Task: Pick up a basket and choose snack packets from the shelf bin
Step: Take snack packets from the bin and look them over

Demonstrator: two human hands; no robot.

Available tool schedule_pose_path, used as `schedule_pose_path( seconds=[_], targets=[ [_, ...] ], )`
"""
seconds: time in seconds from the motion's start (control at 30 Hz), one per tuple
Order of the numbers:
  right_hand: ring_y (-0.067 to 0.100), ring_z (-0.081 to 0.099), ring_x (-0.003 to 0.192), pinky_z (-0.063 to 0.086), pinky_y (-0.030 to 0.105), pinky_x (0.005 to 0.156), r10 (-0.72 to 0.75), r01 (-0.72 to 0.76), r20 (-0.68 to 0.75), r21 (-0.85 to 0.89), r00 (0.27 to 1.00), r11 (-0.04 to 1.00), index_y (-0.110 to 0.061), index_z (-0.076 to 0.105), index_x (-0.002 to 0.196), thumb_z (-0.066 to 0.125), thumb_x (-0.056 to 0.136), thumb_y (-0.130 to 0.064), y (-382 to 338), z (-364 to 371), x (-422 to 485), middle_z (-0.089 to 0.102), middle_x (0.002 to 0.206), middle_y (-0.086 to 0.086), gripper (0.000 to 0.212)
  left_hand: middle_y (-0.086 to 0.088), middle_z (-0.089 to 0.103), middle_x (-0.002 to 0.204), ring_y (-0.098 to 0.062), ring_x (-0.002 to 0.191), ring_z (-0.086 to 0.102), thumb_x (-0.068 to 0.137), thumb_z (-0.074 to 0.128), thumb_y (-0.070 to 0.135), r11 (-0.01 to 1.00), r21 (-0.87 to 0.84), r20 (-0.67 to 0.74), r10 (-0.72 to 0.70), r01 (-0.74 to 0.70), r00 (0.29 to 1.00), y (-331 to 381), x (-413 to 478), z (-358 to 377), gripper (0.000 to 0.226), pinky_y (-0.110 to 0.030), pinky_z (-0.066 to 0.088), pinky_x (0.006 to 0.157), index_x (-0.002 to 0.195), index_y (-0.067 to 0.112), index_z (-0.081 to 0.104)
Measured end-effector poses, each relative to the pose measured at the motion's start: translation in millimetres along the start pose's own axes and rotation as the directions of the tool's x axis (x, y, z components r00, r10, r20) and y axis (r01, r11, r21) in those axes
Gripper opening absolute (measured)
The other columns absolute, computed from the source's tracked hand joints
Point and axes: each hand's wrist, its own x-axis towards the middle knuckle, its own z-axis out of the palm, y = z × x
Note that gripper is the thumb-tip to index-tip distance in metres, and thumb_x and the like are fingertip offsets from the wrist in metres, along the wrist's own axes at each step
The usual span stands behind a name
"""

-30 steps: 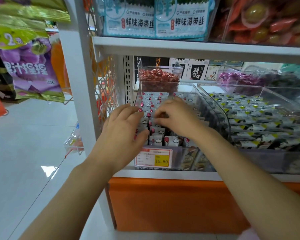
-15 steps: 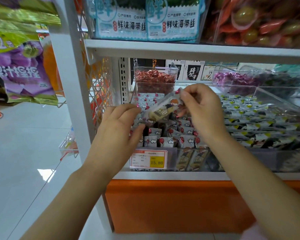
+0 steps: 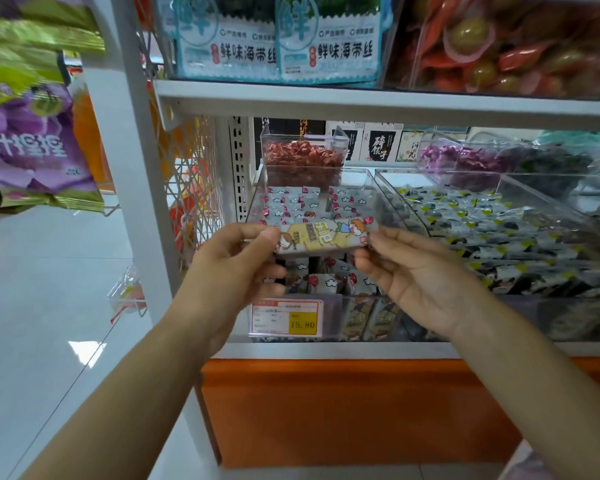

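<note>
head view: in the middle of the frame you hold one snack packet [image 3: 323, 236] flat between both hands, just above the front of the clear shelf bin [image 3: 378, 199]. your left hand [image 3: 229, 271] has its grip closed on the packet's left end, thumb on top and fingers curled below. your right hand [image 3: 426, 271] pinches the right end with its fingertips, the other fingers loosely spread. the packet is pale with a yellow patch and cartoon figures, and it lies nearly level, its right end a little higher.

below and behind it the bin is full of small grey packets [image 3: 291, 202] with red dots and clouds. a price tag [image 3: 286, 318] reading 15.80 sits on the bin's front, lower centre. a smaller clear box of red sweets [image 3: 303, 157] rests at the bin's back. to the right a second bin [image 3: 499, 216] holds dark packets with yellow corners. purple bags [image 3: 32, 147] hang at the left edge. no basket shows in the frame.
</note>
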Motion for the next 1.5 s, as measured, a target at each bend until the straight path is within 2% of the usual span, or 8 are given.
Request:
schedule_pose_path(
  seconds=[0.13,0.43,0.63,0.77,0.93,1.1,1.3,1.5],
  targets=[
    [0.016,0.070,0.062,0.055,0.019,0.054,0.037,-0.037,0.005,0.076,0.999,0.996,0.001,0.059,0.093,0.054,0.071,0.009,2.7,1.1,-0.9,0.069,0.066,0.010,0.024,-0.002,0.057,0.060,-0.005,0.048,0.053,0.090,0.053,0.018,0.970,-0.242,0.022,-0.029,0.034,0.999,1.3,2.9,-2.9,0.013,-0.013,0.048,0.045,0.091,0.008,0.060],
    [0.017,0.070,0.061,0.054,0.020,0.051,0.004,0.004,-0.056,0.144,0.998,0.989,0.000,0.059,0.092,0.046,0.087,0.012,6.5,1.4,4.8,0.071,0.068,0.012,0.018,-0.010,0.061,0.084,-0.006,0.062,0.065,0.089,0.046,-0.007,0.943,-0.331,0.044,-0.021,0.034,0.999,4.4,2.9,0.1,0.027,-0.014,0.053,0.058,0.112,-0.001,0.059],
    [0.024,0.070,0.066,0.056,0.026,0.053,-0.102,0.099,-0.074,-0.045,0.992,0.994,-0.003,0.059,0.087,0.069,0.067,-0.023,5.2,1.6,4.0,0.068,0.072,0.008,0.030,-0.020,0.054,0.093,-0.013,0.071,0.067,0.089,0.045,-0.012,0.989,-0.123,0.095,0.094,-0.082,0.991,5.1,-3.5,2.9,0.029,-0.016,0.054,0.067,0.107,0.001,0.062],
    [0.020,0.068,0.071,0.056,0.024,0.060,-0.235,0.218,-0.054,-0.216,0.971,0.952,-0.005,0.056,0.081,0.065,0.078,-0.006,7.7,-1.3,3.1,0.060,0.086,0.013,0.010,-0.031,0.058,0.112,-0.025,0.091,0.069,0.086,0.051,-0.007,0.993,-0.103,0.136,0.074,-0.060,0.988,7.5,-4.9,3.0,0.030,-0.022,0.055,0.072,0.108,0.008,0.065],
    [0.023,0.069,0.088,0.056,0.027,0.072,-0.268,0.266,0.036,-0.311,0.963,0.912,-0.007,0.055,0.084,0.059,0.080,0.012,9.3,0.6,2.7,0.060,0.106,0.021,0.020,-0.022,0.061,0.106,-0.017,0.087,0.070,0.082,0.062,0.012,0.981,0.092,0.067,0.166,-0.171,0.984,3.9,-5.9,2.4,0.028,-0.019,0.055,0.074,0.110,0.014,0.061],
    [0.021,0.069,0.091,0.057,0.027,0.069,-0.287,0.287,0.051,-0.351,0.956,0.891,-0.010,0.066,0.094,0.064,0.082,-0.006,10.0,1.1,3.0,0.065,0.100,0.013,0.012,-0.011,0.067,0.105,-0.014,0.089,0.069,0.075,0.067,0.017,0.965,0.198,0.104,0.157,-0.175,0.982,4.7,-7.5,2.7,0.040,-0.022,0.055,0.081,0.114,0.024,0.062],
    [0.021,0.070,0.078,0.058,0.030,0.061,-0.317,0.289,-0.001,-0.407,0.949,0.867,-0.018,0.071,0.068,0.067,0.081,-0.008,9.6,4.3,0.2,0.070,0.082,0.007,0.017,-0.009,0.066,0.104,-0.017,0.096,0.065,0.078,0.068,0.018,0.915,0.337,0.164,0.176,-0.223,0.971,6.8,-11.7,5.7,0.039,-0.026,0.054,0.087,0.114,0.032,0.063],
    [0.002,0.062,0.063,0.054,0.026,0.063,-0.525,0.380,0.035,-0.732,0.850,0.565,-0.020,0.066,0.067,0.065,0.085,-0.020,11.1,4.2,-1.3,0.064,0.064,-0.008,0.018,-0.004,0.065,0.104,-0.016,0.095,0.064,0.077,0.071,0.022,0.886,0.414,0.157,0.157,-0.209,0.975,2.9,-13.3,11.3,0.027,-0.041,0.053,0.088,0.100,0.033,0.065]
  ],
)
